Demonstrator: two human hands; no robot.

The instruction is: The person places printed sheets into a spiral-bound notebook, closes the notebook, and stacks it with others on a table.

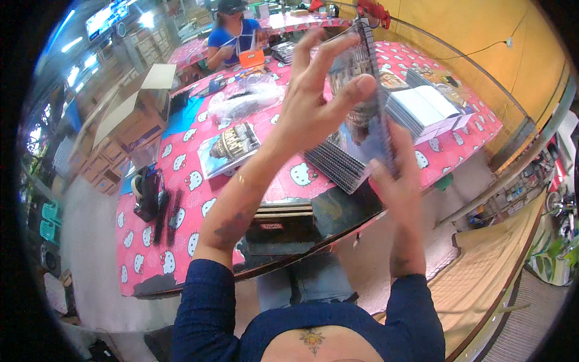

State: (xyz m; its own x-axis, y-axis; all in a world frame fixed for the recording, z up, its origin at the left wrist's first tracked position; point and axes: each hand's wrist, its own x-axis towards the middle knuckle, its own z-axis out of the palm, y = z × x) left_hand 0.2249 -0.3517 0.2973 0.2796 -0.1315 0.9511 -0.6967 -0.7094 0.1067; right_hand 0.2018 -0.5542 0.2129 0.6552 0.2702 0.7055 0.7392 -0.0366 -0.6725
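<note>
A spiral-bound notebook (pixel 363 120) with a dark printed cover is raised upright above the table's near side. My right hand (pixel 397 160) grips its lower end, the thumb on the cover side and the fingers around the bound edge. My left hand (pixel 319 93) is at the upper part, its fingers spread and thumb stretched out before the cover. The index fingertip comes near the top of the coil; whether it touches cannot be told. Below lies a stack of spiral notebooks (pixel 338 166), coils facing me. To the left is a pile of printed covers (pixel 229 148).
More spiral notebooks with white pages (pixel 428 105) lie at the right. Black strips (pixel 167 217) and a tape dispenser (pixel 146 190) are at the left, near a cardboard box (pixel 136 114). A plastic bag (pixel 247 99) lies farther back. Across the table, a person (pixel 241 39) handles an orange item (pixel 251 58).
</note>
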